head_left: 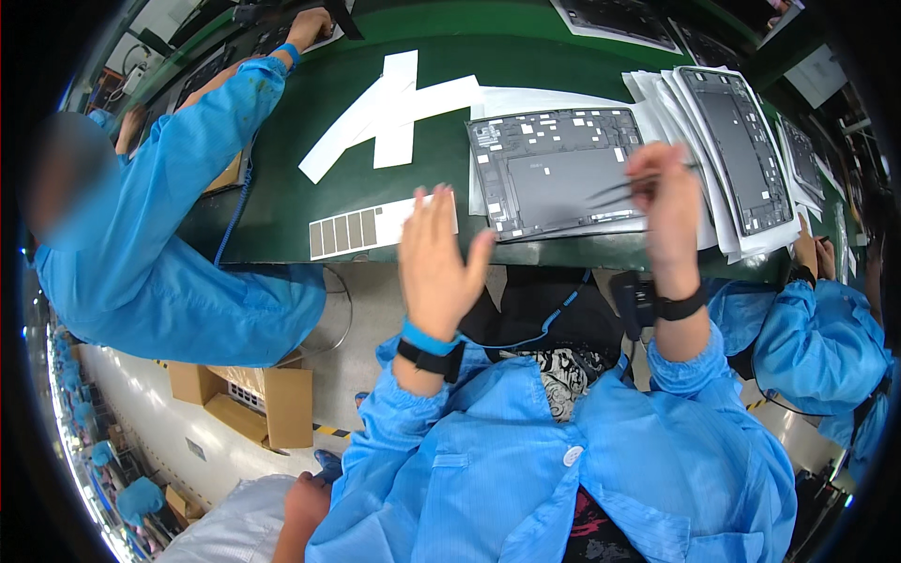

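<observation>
My right hand (668, 211) is closed around dark tweezers (610, 197), whose tips point left over a tablet housing (544, 183). The housing is a dark grey rectangular shell with small white patches along its edges, lying on white sheets near the table's front edge. My left hand (436, 258) is held with fingers outstretched, nothing visible in it. Beneath its fingertips lies a white backing strip (387, 225) with several grey-brown rectangular pads on its left part. From this view I cannot tell whether the left fingers touch the strip.
Blank white strips (394, 113) lie crossed on the green table (272, 178). More housings (737, 141) are stacked with white sheets at the right. A co-worker's blue sleeve (206, 122) reaches over the table at left; another person (821, 328) sits at right. A cardboard box (289, 408) stands on the floor.
</observation>
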Available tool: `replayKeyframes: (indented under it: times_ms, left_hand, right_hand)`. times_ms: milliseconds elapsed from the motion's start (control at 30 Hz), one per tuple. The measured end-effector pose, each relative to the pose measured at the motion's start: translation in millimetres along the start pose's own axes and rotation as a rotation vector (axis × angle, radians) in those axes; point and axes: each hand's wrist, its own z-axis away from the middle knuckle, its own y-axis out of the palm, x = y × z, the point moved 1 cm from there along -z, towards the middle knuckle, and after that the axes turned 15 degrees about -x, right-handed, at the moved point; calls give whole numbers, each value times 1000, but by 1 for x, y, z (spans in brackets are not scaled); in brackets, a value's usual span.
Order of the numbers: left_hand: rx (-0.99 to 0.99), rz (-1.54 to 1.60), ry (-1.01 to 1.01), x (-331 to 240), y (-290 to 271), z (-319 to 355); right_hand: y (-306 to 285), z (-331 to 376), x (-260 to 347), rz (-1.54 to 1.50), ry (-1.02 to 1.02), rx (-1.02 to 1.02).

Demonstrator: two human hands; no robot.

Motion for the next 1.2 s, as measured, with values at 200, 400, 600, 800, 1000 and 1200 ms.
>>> replayKeyframes:
  times_ms: [200,400,600,800,1000,1200]
  left_hand:
    - [173,-208,-62,17,-9,17]
    - [125,-224,-46,15,1,22]
    - [125,-171,-45,20,0,22]
    - [123,-206,-22,22,3,25]
    - [96,-183,-28,21,1,23]
    - [95,-185,-62,21,5,15]
  right_hand:
    - [127,34,-23,-346,442,404]
    - [184,46,-28,22,44,430]
    - [188,44,-28,90,53,460]
    - [193,46,-41,37,-67,418]
    - [181,38,-36,-212,173,333]
    - [136,2,-22,-232,275,235]
